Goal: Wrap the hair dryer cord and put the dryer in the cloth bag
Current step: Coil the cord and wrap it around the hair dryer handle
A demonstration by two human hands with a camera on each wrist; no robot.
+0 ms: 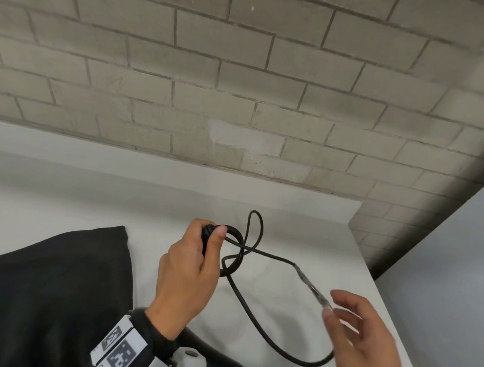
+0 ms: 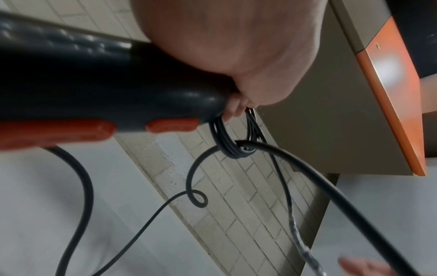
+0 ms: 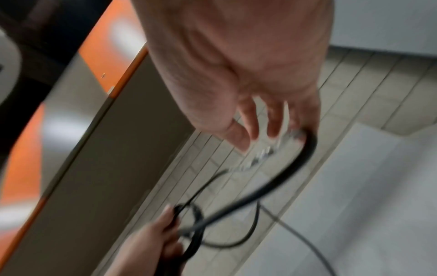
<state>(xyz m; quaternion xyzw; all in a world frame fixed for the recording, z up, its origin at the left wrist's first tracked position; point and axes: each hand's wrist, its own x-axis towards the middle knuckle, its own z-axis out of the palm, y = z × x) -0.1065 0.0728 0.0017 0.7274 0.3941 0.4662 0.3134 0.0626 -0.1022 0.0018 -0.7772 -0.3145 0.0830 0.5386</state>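
My left hand (image 1: 187, 270) grips a small bundle of black cord coils (image 2: 227, 143) at the butt of the hair dryer (image 2: 94, 84), a dark handle with orange buttons. In the head view the dryer's body (image 1: 213, 357) pokes out under my left wrist. A long loose loop of cord (image 1: 239, 296) sags to the table and rises to my right hand (image 1: 367, 341). There a shiny taped stretch runs between thumb and fingers (image 3: 274, 121), which hook the cord; the hand is blurred. The black cloth bag (image 1: 44, 284) lies flat at the left.
The white table (image 1: 92, 197) backs onto a grey brick wall (image 1: 241, 84). Its right edge (image 1: 384, 299) runs close beside my right hand, with floor beyond. The wrist views show an orange-edged panel (image 2: 390, 102) overhead.
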